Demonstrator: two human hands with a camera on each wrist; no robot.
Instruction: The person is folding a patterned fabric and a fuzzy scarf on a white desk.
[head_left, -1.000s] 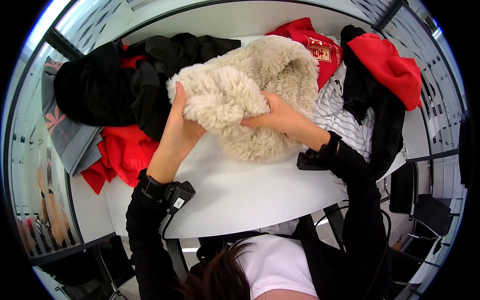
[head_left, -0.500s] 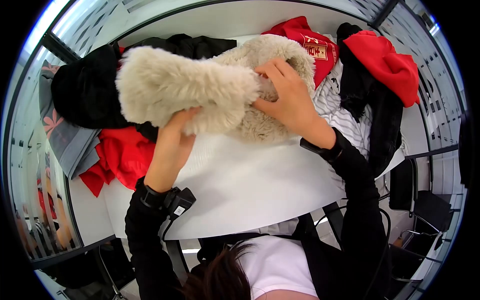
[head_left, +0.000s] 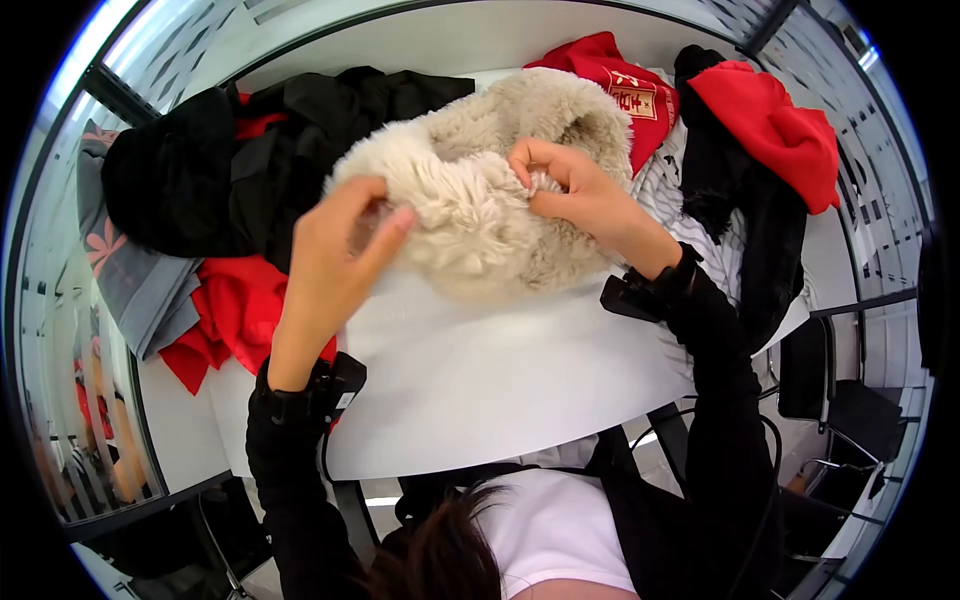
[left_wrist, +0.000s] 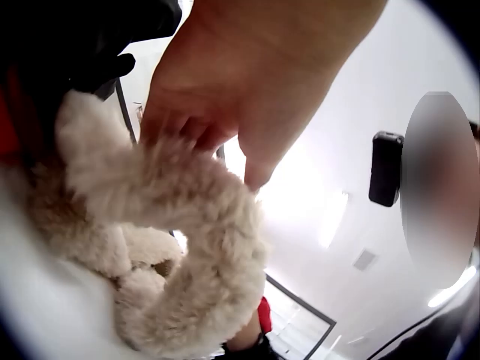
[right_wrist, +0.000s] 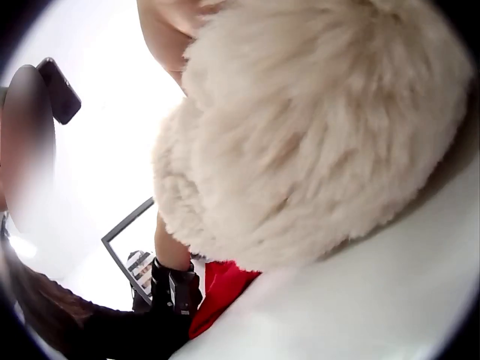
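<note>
My R hand (head_left: 595,207) pinches beige fur piece (head_left: 465,235), grip near-closed; L hand (head_left: 335,255) at its L end, fingers bent, thumb apart, hold unclear. Fur's over table (head_left: 500,390), nr blk garments (head_left: 330,110). Risk: L end flops if only R pinch carries wt.

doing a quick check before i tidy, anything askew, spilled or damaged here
No spill or clear damage shows. Only the red cloth at far right looks askew, lying bunched over the black garment.
</note>
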